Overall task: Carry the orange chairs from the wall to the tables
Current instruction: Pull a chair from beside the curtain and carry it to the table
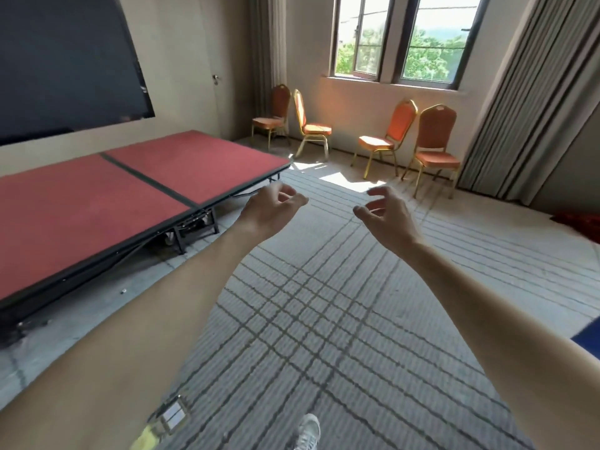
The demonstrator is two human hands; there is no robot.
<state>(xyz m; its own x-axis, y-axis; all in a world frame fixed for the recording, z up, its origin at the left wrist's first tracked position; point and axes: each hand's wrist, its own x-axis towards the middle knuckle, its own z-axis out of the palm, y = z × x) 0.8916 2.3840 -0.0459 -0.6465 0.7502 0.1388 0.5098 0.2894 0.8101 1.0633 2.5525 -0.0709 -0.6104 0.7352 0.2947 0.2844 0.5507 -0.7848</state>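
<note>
Four orange chairs are recorded along the wall (357,102) under the window (406,37), all well ahead of both hands. Two stand beyond the right hand (386,216): the nearest chair (435,141) and, just beside it, a second chair (389,138) lit by the sun. Two more stand beyond the left hand (269,209): a third chair (308,125), turned side-on, and a fourth chair (274,115) next to the curtain (263,60).

Both hands are held out in front with the fingers loosely curled. Nothing is held or touched by either.

Progress is judged to be at the approach stage for these four chairs. None is gripped or lifted, so all four are taken as left to be carried.

The floor between the hands and the chairs is covered by a lined carpet (324,303). A red stage platform (113,190) lies to the left of the left hand, under a dark screen (65,60).

The tables are not in view, so it cannot be told how many chairs have been delivered. A red item (581,222) to the right of the right hand is cut off by the frame edge and cannot be identified. Only one shoe (308,433) is seen of the person's feet.
</note>
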